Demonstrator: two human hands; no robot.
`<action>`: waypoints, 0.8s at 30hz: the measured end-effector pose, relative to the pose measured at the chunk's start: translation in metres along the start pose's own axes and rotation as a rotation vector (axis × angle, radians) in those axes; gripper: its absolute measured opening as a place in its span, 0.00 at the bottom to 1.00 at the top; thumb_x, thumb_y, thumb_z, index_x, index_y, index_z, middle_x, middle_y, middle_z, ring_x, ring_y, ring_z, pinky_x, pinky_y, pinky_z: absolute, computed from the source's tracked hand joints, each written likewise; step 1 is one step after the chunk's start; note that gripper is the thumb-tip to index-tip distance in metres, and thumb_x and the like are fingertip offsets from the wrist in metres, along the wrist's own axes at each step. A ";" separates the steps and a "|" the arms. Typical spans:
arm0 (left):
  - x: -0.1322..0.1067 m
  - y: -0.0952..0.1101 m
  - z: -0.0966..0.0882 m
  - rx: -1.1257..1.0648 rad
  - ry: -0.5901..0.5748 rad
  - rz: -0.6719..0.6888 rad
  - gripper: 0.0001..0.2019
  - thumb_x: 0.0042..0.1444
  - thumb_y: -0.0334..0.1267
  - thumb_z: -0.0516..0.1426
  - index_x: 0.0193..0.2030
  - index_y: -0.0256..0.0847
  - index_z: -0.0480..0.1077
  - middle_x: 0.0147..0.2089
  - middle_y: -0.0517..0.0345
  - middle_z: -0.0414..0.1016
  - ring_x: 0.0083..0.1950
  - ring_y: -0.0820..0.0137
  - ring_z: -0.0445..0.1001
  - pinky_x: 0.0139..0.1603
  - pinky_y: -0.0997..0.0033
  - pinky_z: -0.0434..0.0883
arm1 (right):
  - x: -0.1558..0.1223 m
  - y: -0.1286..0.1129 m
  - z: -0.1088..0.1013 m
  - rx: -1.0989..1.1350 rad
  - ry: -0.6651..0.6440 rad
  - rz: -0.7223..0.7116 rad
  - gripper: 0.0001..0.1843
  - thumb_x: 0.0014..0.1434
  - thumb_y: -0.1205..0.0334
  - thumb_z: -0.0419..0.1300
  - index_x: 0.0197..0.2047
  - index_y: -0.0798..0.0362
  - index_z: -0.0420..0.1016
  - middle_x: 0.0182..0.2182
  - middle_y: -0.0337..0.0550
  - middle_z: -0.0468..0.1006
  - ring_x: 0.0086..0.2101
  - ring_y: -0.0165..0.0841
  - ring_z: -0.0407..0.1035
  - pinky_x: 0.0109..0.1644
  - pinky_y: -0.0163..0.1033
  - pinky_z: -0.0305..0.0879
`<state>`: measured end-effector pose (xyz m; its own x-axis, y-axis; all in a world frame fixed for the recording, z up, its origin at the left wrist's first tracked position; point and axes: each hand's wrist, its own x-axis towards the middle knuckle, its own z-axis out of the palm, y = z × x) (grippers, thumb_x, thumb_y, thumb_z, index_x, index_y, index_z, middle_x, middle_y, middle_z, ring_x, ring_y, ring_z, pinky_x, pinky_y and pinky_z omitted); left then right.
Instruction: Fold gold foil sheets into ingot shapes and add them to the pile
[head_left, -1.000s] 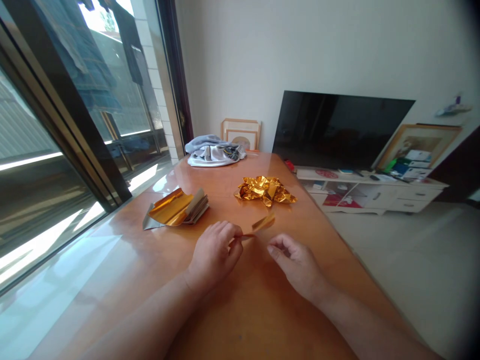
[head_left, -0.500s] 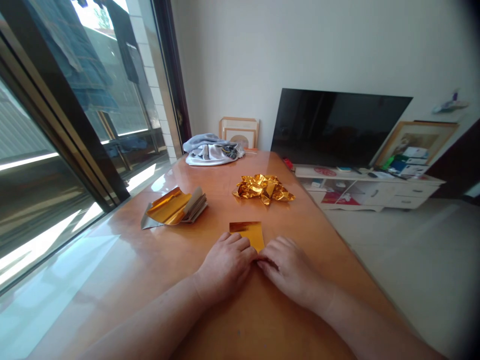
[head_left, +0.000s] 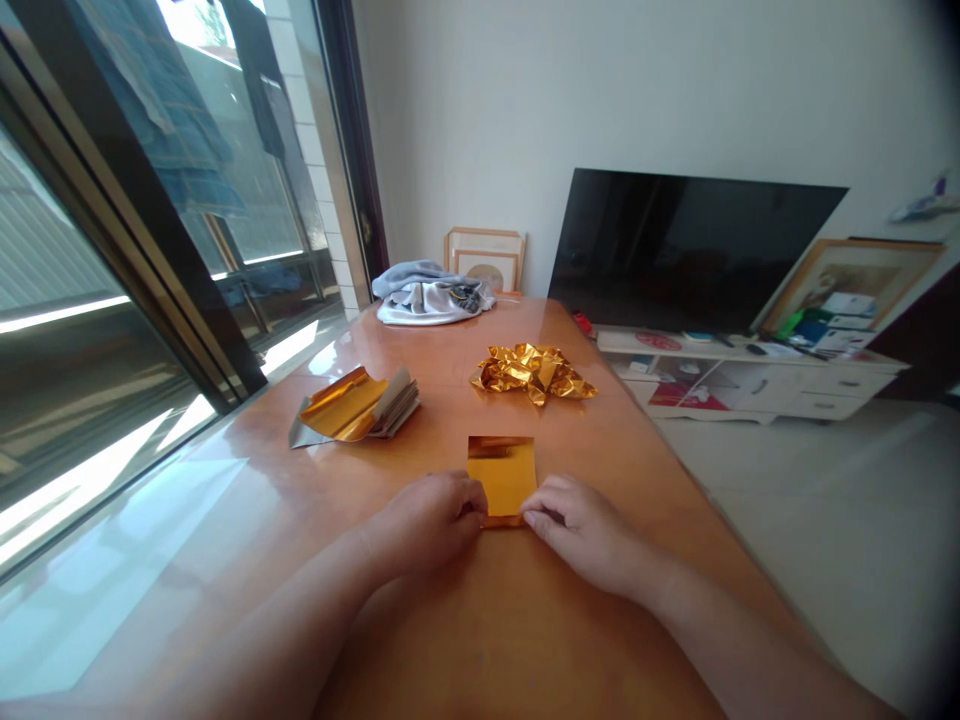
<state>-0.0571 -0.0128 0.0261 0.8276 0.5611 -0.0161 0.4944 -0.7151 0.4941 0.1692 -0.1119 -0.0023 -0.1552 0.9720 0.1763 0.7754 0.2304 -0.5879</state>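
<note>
both forearms came in from the near side and lay low over the table, with the left hand to the left and the right hand to the right, each turned palm down above the glossy orange-brown wooden table. the left fingers curled gently inward and the right fingers reached toward them, neither hand spread wide. compared with the frame just before, the hands had drawn apart: their fingertips no longer nearly met over the sheet, and more of its gold face now showed between them. the rectangular gold foil sheet lay flat on the table between the hands, running away from them toward the far end, with a folded band along its far edge. both sets of fingers touched its near corners, though it could not be told whether they pinched it or only pressed it down. farther off, a crumpled heap of gold foil lay slightly to the right, and a stack of foil and paper leaves lay to the left.
</note>
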 end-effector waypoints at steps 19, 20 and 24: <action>0.008 -0.012 0.013 -0.064 0.055 -0.170 0.06 0.55 0.39 0.57 0.37 0.42 0.73 0.35 0.59 0.77 0.33 0.69 0.71 0.29 0.74 0.59 | 0.005 0.002 0.007 -0.010 0.051 0.129 0.05 0.58 0.69 0.57 0.33 0.50 0.71 0.32 0.37 0.74 0.34 0.32 0.68 0.36 0.35 0.59; 0.008 -0.012 0.013 -0.067 0.056 -0.166 0.06 0.55 0.39 0.57 0.37 0.42 0.73 0.35 0.59 0.77 0.33 0.69 0.71 0.29 0.74 0.59 | 0.005 0.002 0.007 -0.013 0.048 0.129 0.05 0.58 0.69 0.57 0.33 0.50 0.71 0.32 0.37 0.74 0.34 0.32 0.68 0.37 0.35 0.59; 0.008 -0.014 0.011 -0.073 0.042 -0.152 0.06 0.56 0.39 0.56 0.37 0.43 0.74 0.36 0.59 0.78 0.34 0.68 0.72 0.31 0.73 0.61 | 0.005 0.003 0.006 -0.019 0.035 0.125 0.05 0.58 0.70 0.57 0.33 0.50 0.71 0.32 0.37 0.75 0.35 0.31 0.68 0.37 0.35 0.59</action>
<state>-0.0545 -0.0032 0.0092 0.7320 0.6787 -0.0602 0.5913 -0.5890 0.5509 0.1667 -0.1057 -0.0082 -0.0357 0.9908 0.1302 0.7988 0.1066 -0.5920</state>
